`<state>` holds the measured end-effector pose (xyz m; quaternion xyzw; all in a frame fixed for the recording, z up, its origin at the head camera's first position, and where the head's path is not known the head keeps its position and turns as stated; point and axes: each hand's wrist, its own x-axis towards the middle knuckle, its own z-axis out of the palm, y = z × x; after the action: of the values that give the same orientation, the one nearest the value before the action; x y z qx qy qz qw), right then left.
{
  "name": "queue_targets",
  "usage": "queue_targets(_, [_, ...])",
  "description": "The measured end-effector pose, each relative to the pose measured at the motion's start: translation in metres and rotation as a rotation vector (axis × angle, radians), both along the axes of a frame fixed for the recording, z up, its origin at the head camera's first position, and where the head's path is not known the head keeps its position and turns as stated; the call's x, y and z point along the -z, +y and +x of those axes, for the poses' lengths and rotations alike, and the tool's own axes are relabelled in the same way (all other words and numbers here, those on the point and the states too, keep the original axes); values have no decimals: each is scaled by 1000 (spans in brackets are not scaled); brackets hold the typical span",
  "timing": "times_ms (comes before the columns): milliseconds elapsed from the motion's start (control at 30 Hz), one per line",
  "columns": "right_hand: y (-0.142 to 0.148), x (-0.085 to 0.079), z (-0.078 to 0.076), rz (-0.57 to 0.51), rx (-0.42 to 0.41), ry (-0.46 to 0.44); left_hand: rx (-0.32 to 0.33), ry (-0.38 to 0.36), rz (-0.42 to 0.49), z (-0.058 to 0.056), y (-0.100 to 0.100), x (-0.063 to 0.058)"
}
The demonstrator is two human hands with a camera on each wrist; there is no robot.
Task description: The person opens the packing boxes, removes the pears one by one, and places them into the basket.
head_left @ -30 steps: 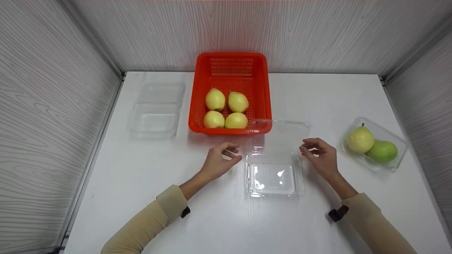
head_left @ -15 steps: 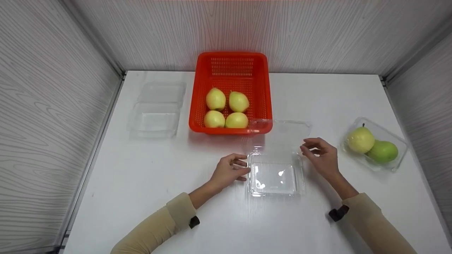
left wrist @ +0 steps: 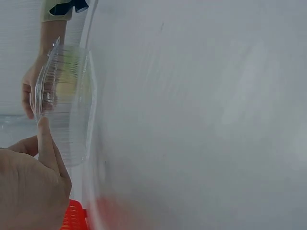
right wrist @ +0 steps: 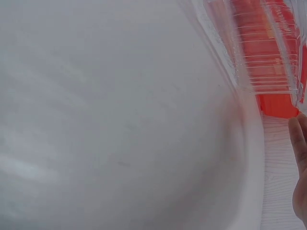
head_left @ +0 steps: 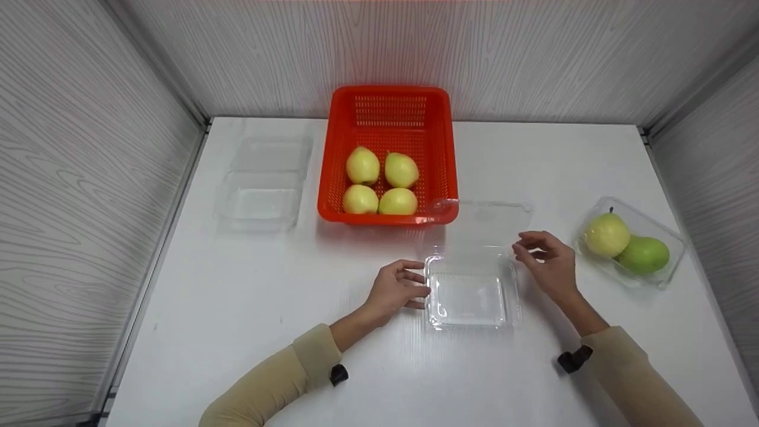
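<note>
A clear plastic clamshell box (head_left: 468, 296) lies on the table with its lid (head_left: 489, 228) raised toward the back, overlapping the red basket's front corner in the head view. My left hand (head_left: 394, 290) is at the box's left side, fingers spread and fingertips touching its rim. In the left wrist view, the extended fingers (left wrist: 46, 143) reach the edge of the box (left wrist: 62, 105). On the other side, my right hand (head_left: 548, 264) has loosely bent fingers, tips close to the box's right edge near the hinge. The right wrist view shows its fingers (right wrist: 298, 141) just by the box corner (right wrist: 292, 88).
Behind the box stands a red basket (head_left: 439, 148) with several yellow pears (head_left: 363, 166). Another clear clamshell (head_left: 261, 198) lies open at the left. At the right, a clear box (head_left: 670, 267) holds a yellow pear (head_left: 607, 235) and a green fruit (head_left: 644, 255).
My left hand has come forward and right to the box's left rim. The box has slid slightly right, and my right hand has shifted a little right too.
</note>
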<state>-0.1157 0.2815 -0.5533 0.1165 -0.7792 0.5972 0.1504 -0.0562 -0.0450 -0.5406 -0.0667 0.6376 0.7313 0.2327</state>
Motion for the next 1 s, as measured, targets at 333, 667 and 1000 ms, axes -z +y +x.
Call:
queue_targets(333, [13, -1, 0, -2, 21, -8, -18, -20, 25, -4, 15, 2])
queue_targets(667, [24, 1, -2, -9, 51, -9, -38, -34, 48, -9, 30, 1])
queue_targets(1000, [34, -3, -4, 29, 104, -64, -58, -35, 48, -15, 46, 2])
